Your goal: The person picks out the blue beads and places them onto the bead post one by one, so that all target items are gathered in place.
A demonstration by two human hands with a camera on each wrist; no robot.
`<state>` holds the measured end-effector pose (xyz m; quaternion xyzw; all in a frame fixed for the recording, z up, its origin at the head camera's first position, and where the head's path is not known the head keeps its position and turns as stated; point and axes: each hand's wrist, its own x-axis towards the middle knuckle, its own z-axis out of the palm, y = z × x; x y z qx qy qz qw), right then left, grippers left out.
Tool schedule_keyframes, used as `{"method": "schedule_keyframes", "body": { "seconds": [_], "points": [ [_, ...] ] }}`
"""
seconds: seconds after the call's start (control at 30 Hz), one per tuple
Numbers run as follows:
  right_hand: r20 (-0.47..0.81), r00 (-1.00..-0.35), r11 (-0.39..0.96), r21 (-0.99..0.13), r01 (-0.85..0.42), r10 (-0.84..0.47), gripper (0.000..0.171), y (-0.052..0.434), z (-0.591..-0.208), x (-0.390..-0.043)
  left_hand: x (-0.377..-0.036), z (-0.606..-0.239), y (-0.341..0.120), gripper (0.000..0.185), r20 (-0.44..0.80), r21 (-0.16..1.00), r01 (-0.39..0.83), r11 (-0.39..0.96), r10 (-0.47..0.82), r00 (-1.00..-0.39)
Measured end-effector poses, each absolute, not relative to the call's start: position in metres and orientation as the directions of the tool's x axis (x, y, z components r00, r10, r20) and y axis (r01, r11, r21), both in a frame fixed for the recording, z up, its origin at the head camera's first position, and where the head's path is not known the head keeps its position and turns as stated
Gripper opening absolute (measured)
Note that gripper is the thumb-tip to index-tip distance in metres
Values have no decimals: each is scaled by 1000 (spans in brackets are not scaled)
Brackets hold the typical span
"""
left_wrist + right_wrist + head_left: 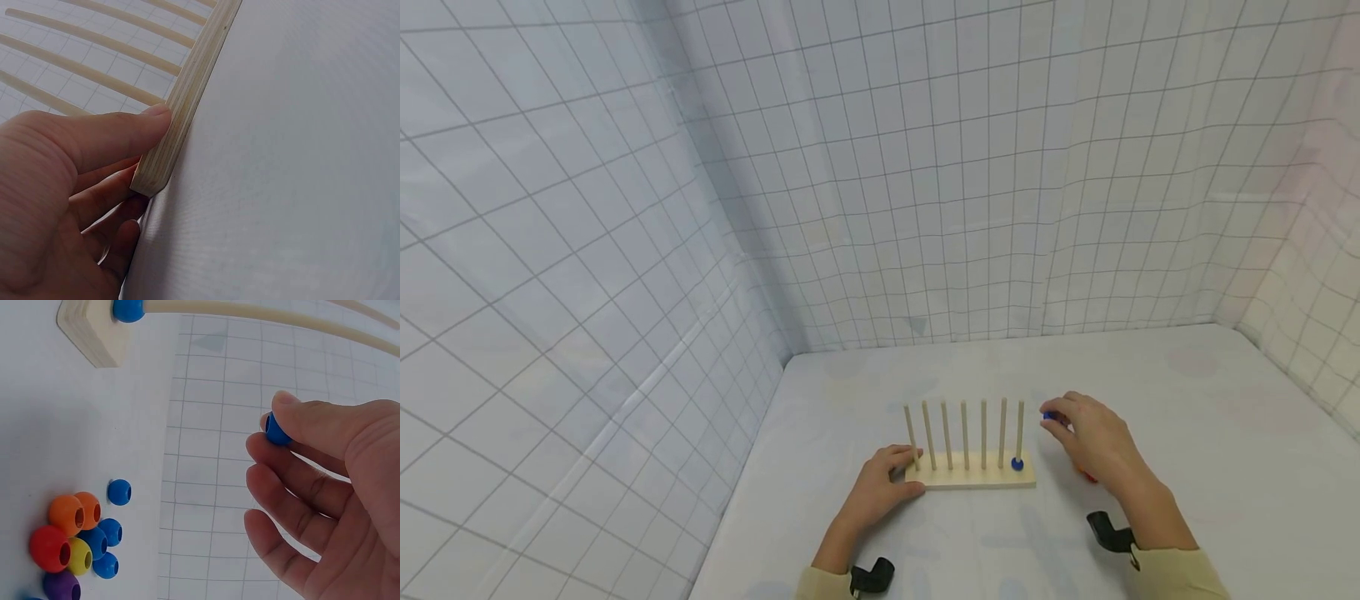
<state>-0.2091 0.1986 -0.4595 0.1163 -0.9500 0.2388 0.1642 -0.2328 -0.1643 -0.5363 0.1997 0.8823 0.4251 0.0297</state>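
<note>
A wooden base [970, 478] with several upright pegs [965, 433] stands on the table. One blue bead [1017, 464] sits at the foot of its rightmost peg, also visible at the top of the right wrist view. My left hand [880, 486] grips the base's left end, thumb [147, 128] on the front edge and fingers behind and below. Raised off the table to the right of the pegs, my right hand [1097, 437] pinches another blue bead [277, 430] between thumb and fingers. The bead's hole shows in the right wrist view.
Loose beads lie on the table below my right hand: a red bead [50, 549], a yellow bead [80, 556], a purple bead [61, 586], orange beads [66, 514] and several blue ones [119, 492]. Gridded white sheets [925, 183] hang behind the table and along both sides.
</note>
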Motion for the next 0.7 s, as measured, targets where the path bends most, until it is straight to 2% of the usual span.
{"method": "schedule_keyframes", "body": {
  "seconds": [0.7],
  "points": [
    [428,-895,855,-411,-318,-127,23,198,-436,-204,-230,-534,-164,52,128,757,334,562,373,-919]
  ]
}}
